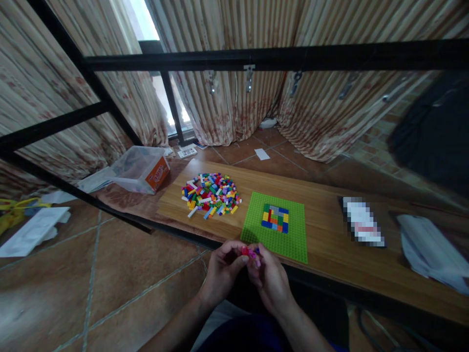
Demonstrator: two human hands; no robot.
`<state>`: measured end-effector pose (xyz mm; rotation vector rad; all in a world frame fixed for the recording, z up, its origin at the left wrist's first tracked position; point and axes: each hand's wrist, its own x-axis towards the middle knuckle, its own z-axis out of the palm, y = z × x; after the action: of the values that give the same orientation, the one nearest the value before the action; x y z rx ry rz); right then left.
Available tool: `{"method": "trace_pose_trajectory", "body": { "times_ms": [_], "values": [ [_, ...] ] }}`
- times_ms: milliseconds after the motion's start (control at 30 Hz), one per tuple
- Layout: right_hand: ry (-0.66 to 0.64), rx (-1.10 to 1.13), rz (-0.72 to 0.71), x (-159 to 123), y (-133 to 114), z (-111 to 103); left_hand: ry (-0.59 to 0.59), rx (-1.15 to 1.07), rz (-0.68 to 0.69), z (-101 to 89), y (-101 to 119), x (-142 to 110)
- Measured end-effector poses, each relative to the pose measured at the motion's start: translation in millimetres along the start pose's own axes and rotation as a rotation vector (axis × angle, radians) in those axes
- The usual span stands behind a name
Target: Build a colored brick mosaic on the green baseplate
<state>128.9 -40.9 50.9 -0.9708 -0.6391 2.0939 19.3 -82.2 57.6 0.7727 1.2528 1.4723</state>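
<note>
My left hand (pixel 222 271) and my right hand (pixel 271 278) meet just below the near edge of the wooden table (pixel 330 230). Both pinch small pink bricks (pixel 249 253) held between their fingertips. Right behind the hands lies a green baseplate (pixel 293 239) with a small square patch of coloured bricks (pixel 275 218) pressed onto its middle. A heap of loose coloured bricks (pixel 210 194) lies on the table to the left of the baseplate.
A clear plastic box (pixel 141 168) lies tipped at the table's left end. A dark phone-like slab (pixel 362 222) and white cloth (pixel 432 252) lie on the right. Black metal frame bars (pixel 256 57) cross overhead. Papers (pixel 31 230) lie on the tiled floor.
</note>
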Motion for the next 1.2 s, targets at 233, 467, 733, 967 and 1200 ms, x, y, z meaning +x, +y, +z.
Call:
{"method": "trace_pose_trajectory", "body": {
  "times_ms": [233, 467, 733, 967, 1200],
  "values": [
    [0.066, -0.139, -0.010, -1, -1, 6, 0.013, 0.102, 0.029, -2.5, -1, -3],
    [0.082, -0.191, 0.039, -2, -2, 5, 0.007, 0.290, 0.093, -4.0, 6, -1],
    [0.009, -0.205, 0.072, -1, 2, 0, -0.023, 0.259, 0.083, -6.8, 8, -1],
    [-0.016, -0.116, -0.028, 35, -16, 8, 0.098, -0.047, 0.042, -17.8, -8, 20],
    [0.155, -0.484, -0.518, 140, -31, 18, 0.285, 0.297, 0.112, -55.1, -19, 58]
  ]
}}
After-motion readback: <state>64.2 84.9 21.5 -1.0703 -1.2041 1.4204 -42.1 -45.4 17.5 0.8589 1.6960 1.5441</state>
